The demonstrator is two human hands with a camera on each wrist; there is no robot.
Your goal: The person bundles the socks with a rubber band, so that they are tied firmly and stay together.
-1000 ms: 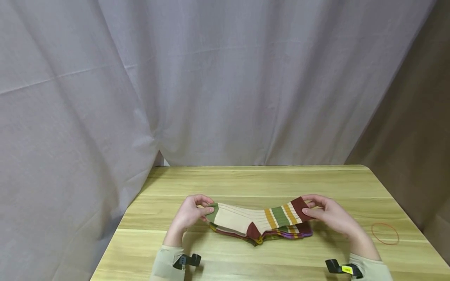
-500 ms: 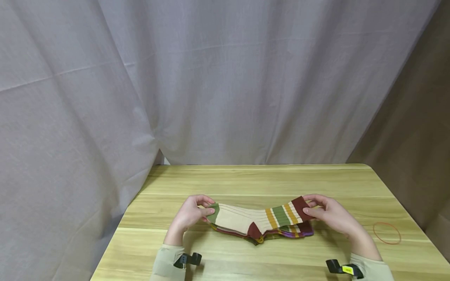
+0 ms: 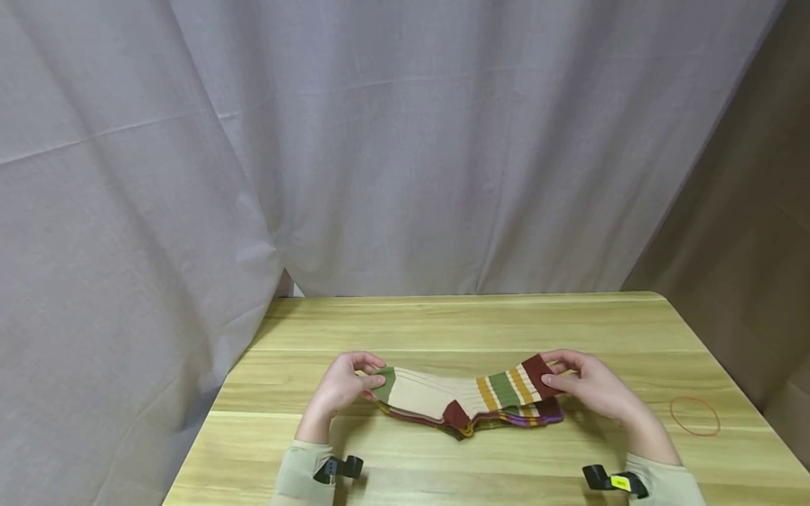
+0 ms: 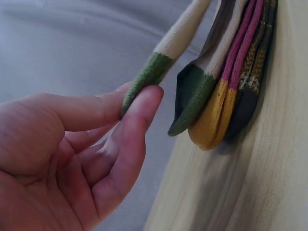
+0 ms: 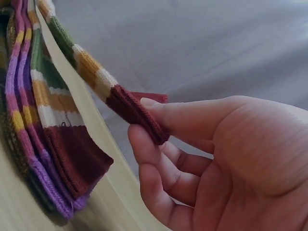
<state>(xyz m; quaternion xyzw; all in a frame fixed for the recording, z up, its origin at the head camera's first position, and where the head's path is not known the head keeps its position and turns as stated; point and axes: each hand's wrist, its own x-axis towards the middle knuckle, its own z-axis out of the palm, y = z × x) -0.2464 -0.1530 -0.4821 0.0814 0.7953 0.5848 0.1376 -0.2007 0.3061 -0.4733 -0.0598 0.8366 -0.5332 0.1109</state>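
Observation:
A cream sock with a green toe, a maroon heel and a striped leg is held stretched sideways above a stack of socks. My left hand pinches its green toe between thumb and fingers. On the other side, the right hand pinches the maroon cuff. Beneath lies the sock stack. In the left wrist view, it includes a green-toed cream sock, yellow-toed pink socks and a dark patterned sock. The right wrist view shows a second maroon cuff beside purple-edged socks.
A thin orange rubber band lies on the wooden table to the right. Grey curtain hangs behind the table and along its left side, with a browner curtain at the right. Both wrists wear black camera mounts.
Both hands keep their pinch on the cream sock, which stays nearly still above the stack. The whole head view shifts very slightly.

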